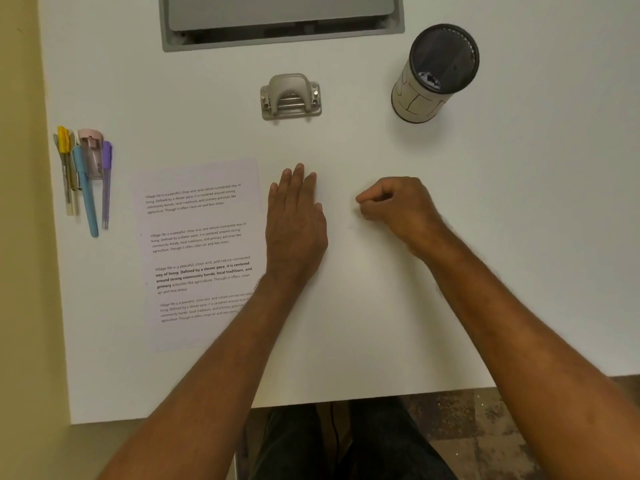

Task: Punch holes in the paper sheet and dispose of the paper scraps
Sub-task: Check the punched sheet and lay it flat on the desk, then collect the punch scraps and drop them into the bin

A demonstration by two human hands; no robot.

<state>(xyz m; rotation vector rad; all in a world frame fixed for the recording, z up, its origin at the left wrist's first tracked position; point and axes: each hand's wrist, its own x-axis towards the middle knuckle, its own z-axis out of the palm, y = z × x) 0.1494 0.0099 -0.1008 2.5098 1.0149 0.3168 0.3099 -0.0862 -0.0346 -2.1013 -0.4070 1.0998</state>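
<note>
A printed paper sheet [201, 251] lies flat on the white table [381, 323], left of centre. My left hand [296, 223] rests flat on the table just right of the sheet, fingers straight and together. My right hand [394, 206] hovers low over the table with fingers curled and fingertips pinched; whether tiny paper scraps are between them is too small to tell. A grey two-hole punch [291, 97] sits beyond both hands. A black-rimmed cylindrical bin [436, 74] stands at the back right with white scraps inside.
Several pens and a small pink item [85, 174] lie at the table's left side. A grey recessed panel [282, 20] sits at the far edge. The table's front edge runs below my forearms, with my legs and the floor beyond.
</note>
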